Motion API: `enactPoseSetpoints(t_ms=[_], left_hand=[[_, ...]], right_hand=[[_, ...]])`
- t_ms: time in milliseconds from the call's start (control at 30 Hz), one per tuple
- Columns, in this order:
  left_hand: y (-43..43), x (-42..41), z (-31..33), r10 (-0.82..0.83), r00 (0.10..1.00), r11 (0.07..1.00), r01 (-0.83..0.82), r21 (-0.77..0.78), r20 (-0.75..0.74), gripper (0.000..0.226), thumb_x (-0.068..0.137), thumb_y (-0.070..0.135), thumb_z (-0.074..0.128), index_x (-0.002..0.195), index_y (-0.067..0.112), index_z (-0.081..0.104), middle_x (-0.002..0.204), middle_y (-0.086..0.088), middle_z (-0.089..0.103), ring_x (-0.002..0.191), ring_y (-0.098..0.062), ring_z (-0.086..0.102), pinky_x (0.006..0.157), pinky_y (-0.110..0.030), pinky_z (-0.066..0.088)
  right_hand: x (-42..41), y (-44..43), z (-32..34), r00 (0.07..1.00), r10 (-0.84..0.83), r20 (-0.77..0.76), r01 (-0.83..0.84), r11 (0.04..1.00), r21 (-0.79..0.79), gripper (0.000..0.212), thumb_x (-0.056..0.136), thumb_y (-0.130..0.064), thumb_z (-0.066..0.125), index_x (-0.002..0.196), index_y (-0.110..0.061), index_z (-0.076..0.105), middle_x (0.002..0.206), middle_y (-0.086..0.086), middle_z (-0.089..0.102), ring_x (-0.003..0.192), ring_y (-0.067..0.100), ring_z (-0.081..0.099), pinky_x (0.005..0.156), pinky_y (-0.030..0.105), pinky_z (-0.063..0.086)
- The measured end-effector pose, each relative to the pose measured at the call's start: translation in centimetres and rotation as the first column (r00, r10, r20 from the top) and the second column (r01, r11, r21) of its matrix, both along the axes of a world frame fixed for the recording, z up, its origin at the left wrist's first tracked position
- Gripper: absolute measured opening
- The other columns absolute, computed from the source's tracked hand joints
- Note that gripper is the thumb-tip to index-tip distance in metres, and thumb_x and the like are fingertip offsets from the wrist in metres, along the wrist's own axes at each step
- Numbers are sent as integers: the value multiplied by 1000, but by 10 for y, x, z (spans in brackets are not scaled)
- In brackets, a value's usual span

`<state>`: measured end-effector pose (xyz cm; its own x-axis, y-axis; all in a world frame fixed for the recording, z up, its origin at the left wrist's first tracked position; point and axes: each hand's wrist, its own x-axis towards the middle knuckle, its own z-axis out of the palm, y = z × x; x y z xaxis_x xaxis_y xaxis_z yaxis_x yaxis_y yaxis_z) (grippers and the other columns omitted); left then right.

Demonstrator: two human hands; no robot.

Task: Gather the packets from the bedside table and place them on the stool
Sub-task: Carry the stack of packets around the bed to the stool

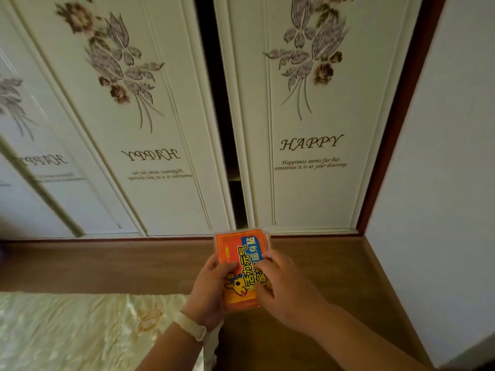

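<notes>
Glossy orange rectangular packets [239,266] clasped by both hands.

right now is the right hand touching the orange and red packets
Touching: the head view shows the right hand lying over the orange and red packets, fingers pressed on the printed front.

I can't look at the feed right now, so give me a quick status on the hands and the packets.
Left hand and right hand both gripping the orange packets. Held over the wood floor. Stool not in view; nothing blocking.
</notes>
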<state>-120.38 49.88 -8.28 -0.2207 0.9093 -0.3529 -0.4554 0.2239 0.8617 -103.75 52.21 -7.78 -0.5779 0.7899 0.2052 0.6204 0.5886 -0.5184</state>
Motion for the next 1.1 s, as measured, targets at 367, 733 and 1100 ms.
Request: enactPoseSetpoints(t_ms=[367, 733, 1100], left_hand=[[140, 47, 6, 65, 998, 998, -64, -11, 17, 34, 89, 1, 54, 122, 0, 58, 115, -34, 66, 78, -35, 70, 72, -50, 58], [272, -29, -32, 107, 989, 994, -106, -13, 105, 29, 90, 2, 55, 119, 1, 60, 97, -24, 75, 74, -33, 74, 66, -45, 61], [403, -165, -18, 116, 987, 992, -120, 36, 113, 33, 91, 4, 54, 124, 2, 57, 113, -32, 68, 87, -39, 70, 74, -50, 59]], right_hand=[[46, 149, 10, 998, 60, -2, -60, 997, 41, 36, 94, -37, 47, 126, -21, 46, 128, -6, 38, 114, 10, 38, 94, 29, 45], [-31, 283, -12, 993, 92, 80, -95, 995, 38, 37, 96, -38, 44, 128, -21, 43, 131, -4, 37, 119, 9, 35, 91, 30, 49], [-167, 420, 14, 983, 144, 113, -153, 986, 71, 40, 97, -38, 44, 133, -20, 41, 135, -5, 35, 121, 7, 33, 95, 26, 45]])
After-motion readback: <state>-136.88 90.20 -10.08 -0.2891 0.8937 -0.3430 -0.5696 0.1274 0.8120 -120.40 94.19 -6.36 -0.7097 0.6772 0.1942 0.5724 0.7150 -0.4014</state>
